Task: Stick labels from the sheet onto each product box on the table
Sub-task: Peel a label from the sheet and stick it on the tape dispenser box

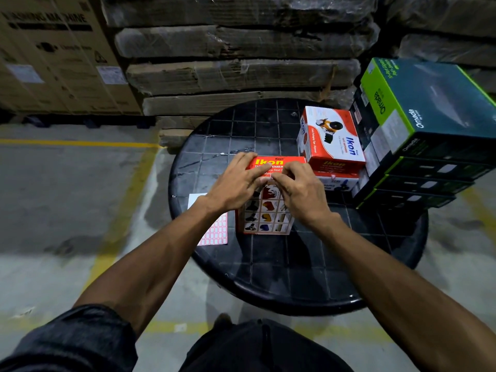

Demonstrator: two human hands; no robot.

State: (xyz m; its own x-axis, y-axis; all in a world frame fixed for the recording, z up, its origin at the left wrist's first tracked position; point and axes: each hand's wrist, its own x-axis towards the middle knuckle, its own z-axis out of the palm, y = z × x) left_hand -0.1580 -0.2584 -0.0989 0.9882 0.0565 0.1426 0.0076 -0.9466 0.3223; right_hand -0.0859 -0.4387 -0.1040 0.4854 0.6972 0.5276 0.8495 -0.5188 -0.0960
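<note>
A warehouse floor, a round dark tabletop [268, 280]. Mid-tabletop, the left hand [236, 183] steadies the red box [268, 210], fingers flat; the right hand [298, 189] pinches something there, seemingly a label. The label sheet [214, 232] lies at the left edge.

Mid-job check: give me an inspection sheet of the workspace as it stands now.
Surface: round black table, grid-patterned top.
Job's things: red Ikon box under both hands; label sheet lies left of it; second Ikon box stacked on another behind.
Clutter: dark Omada boxes stacked at right.
Grippers: left hand fingers flat on the box top; right hand fingers curled at its top edge.
Cables: nothing seen.
Surroundings: wrapped cartons behind, yellow floor lines.
</note>
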